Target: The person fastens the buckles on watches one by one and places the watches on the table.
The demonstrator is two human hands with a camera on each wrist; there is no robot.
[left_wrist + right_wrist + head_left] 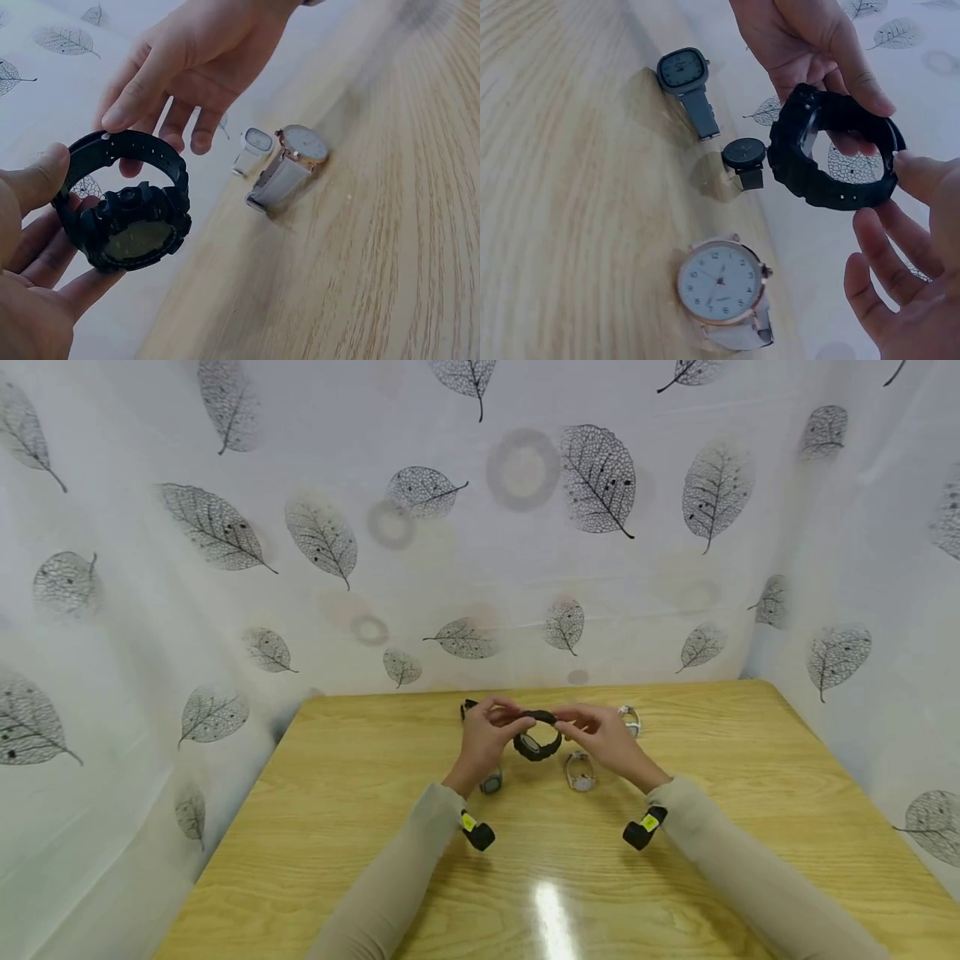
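Note:
A chunky black digital watch (537,752) is held up above the table between both hands, its strap closed into a loop. My left hand (483,739) grips one side of it, thumb on the strap and fingers beneath, as the left wrist view shows. At the other side, my right hand (606,742) pinches the strap between thumb and fingertips. In the left wrist view the watch face (139,240) tilts downward. Below the hands, a white-strapped watch with a rose-gold rim (721,283) stands on the table, and a grey square watch (682,69) lies near my left wrist.
A small black watch (744,153) stands behind my left hand, and a white watch with a small face (258,140) behind my right. All rest on the wooden table (360,827). A leaf-patterned curtain (480,568) hangs around its back and sides.

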